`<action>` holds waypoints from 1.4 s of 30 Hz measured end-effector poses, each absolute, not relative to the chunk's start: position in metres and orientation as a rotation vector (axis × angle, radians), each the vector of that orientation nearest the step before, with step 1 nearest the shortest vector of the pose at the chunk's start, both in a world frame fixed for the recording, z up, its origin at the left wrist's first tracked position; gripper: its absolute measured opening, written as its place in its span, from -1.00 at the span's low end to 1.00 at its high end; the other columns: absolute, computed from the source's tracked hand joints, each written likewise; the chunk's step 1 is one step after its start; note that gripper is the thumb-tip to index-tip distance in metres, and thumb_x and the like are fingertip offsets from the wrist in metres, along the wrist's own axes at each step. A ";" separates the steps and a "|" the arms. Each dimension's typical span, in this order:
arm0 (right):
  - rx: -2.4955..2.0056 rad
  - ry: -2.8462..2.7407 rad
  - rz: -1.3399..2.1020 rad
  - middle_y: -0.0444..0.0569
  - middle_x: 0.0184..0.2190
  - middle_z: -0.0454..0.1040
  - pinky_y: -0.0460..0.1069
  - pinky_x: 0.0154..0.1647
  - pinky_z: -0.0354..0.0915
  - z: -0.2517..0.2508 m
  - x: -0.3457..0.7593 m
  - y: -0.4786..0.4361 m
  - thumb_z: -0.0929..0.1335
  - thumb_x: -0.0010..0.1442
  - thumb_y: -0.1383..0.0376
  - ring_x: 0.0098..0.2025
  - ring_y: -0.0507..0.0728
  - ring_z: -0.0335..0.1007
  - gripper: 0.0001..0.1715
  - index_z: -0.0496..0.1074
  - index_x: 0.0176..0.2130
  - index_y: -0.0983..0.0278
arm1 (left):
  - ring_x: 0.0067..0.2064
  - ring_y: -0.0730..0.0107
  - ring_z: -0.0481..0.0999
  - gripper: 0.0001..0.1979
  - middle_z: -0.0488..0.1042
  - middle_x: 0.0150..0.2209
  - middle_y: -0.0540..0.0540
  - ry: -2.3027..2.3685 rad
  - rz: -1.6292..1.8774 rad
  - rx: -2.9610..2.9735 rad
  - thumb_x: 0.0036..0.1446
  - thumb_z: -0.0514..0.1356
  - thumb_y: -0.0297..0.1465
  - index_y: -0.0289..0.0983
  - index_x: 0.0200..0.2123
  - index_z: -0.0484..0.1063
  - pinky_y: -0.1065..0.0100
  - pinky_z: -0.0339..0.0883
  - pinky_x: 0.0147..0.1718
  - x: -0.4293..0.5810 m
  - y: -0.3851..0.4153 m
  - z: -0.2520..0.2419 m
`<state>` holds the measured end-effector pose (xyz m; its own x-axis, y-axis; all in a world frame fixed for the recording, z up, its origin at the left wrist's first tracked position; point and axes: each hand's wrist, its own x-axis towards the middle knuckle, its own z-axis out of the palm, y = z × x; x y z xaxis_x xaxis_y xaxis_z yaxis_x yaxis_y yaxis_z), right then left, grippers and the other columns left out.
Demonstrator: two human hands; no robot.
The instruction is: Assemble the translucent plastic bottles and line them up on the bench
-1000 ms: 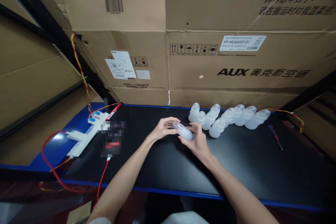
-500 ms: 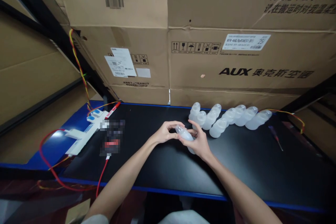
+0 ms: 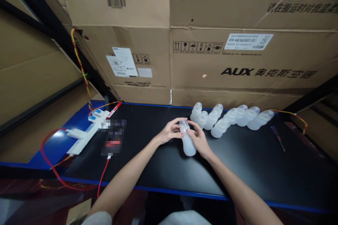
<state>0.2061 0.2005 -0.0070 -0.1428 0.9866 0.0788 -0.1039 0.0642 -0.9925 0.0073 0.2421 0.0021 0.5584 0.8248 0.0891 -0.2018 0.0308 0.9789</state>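
Observation:
A translucent white bottle (image 3: 189,146) with a clear domed cap (image 3: 183,123) stands, slightly tilted, over the black tabletop in front of me. My left hand (image 3: 170,132) is closed on its capped upper end from the left, thumb at the neck and fingers around the far side. From the right, my right hand (image 3: 199,139) grips the same bottle near its neck, the thumb lying on the front. Some fingertips are hidden behind the cap. Just beyond my right hand, several similar capped bottles (image 3: 216,128) are grouped.
A screwdriver (image 3: 277,139) lies at the right. On the left are a white power strip (image 3: 87,135), a red-and-white marker (image 3: 114,110), a pixelated dark object (image 3: 113,137) and a red cable (image 3: 102,175). Large cardboard boxes (image 3: 195,84) wall off the back.
The bottle's body has come into view, as my right hand has shifted up and off its front. The bottle now sits more upright. Both hands remain around its upper end.

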 end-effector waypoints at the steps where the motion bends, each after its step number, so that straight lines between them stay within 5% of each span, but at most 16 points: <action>1: -1.010 -1.324 1.236 0.05 -0.18 0.70 0.12 -0.26 0.61 -0.007 0.205 0.200 0.43 0.35 -0.15 -0.24 0.26 0.68 -0.30 0.40 0.25 0.22 | -0.10 0.09 0.71 -0.18 0.68 -0.03 -0.23 0.628 0.896 1.330 0.00 0.56 -0.24 -0.18 0.32 0.43 0.24 0.55 -0.18 0.008 0.243 0.002; 5: -0.986 -1.539 0.984 0.10 0.20 0.56 0.22 0.29 0.47 -0.007 0.199 0.192 0.27 0.55 -0.02 0.21 0.27 0.55 -0.49 0.39 0.29 0.18 | -0.10 0.14 0.68 -0.27 0.68 -0.08 -0.19 0.710 1.027 1.521 0.00 0.56 -0.26 -0.24 0.23 0.47 0.23 0.51 -0.10 0.007 0.244 0.005; 9: -1.012 -1.638 0.834 0.14 0.33 0.41 0.27 0.47 0.28 -0.008 0.196 0.186 0.20 0.61 0.07 0.38 0.26 0.38 -0.49 0.27 0.41 0.15 | -0.09 0.17 0.63 -0.48 0.65 -0.06 -0.19 0.789 1.225 1.768 0.09 0.50 -0.25 -0.26 0.09 0.57 0.21 0.48 -0.06 0.007 0.240 0.006; 22: -1.002 -1.651 0.601 0.15 0.18 0.35 0.28 0.35 0.37 -0.003 0.203 0.188 0.37 0.47 0.21 0.25 0.30 0.39 -0.51 0.33 0.33 0.16 | -0.16 0.27 0.54 -0.34 0.55 -0.07 -0.16 0.975 1.535 2.163 0.26 0.32 -0.31 -0.24 0.40 0.34 0.22 0.53 -0.12 0.024 0.226 -0.006; 28: -0.978 -1.586 0.515 0.19 0.30 0.29 0.32 0.45 0.31 -0.004 0.200 0.180 0.36 0.45 0.28 0.38 0.33 0.30 -0.43 0.26 0.38 0.13 | -0.02 0.15 0.62 -0.48 0.56 0.03 -0.19 1.069 1.679 2.197 0.23 0.34 -0.37 -0.21 0.25 0.47 0.17 0.60 -0.07 0.023 0.224 -0.005; 33: -0.972 -1.625 0.406 0.17 0.26 0.36 0.32 0.42 0.33 -0.004 0.206 0.178 0.33 0.46 0.35 0.35 0.32 0.34 -0.43 0.27 0.38 0.12 | -0.10 0.23 0.63 -0.53 0.54 0.02 -0.17 1.186 1.698 2.102 0.27 0.32 -0.36 -0.19 0.23 0.47 0.24 0.61 -0.17 0.025 0.231 -0.011; 42: -0.904 -1.639 0.390 0.17 0.14 0.44 0.24 0.23 0.49 -0.009 0.200 0.182 0.33 0.42 0.40 0.18 0.31 0.48 -0.50 0.36 0.29 0.16 | -0.07 0.23 0.66 -0.55 0.60 -0.06 -0.06 1.330 1.255 2.028 0.25 0.36 -0.17 -0.09 0.17 0.48 0.28 0.56 -0.17 0.027 0.248 -0.029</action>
<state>0.1999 0.1817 -0.0094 -0.0363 0.7332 0.6791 0.3484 0.6462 -0.6790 0.0273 0.2482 -0.0288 0.1405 0.8769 0.4597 0.5100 -0.4621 0.7256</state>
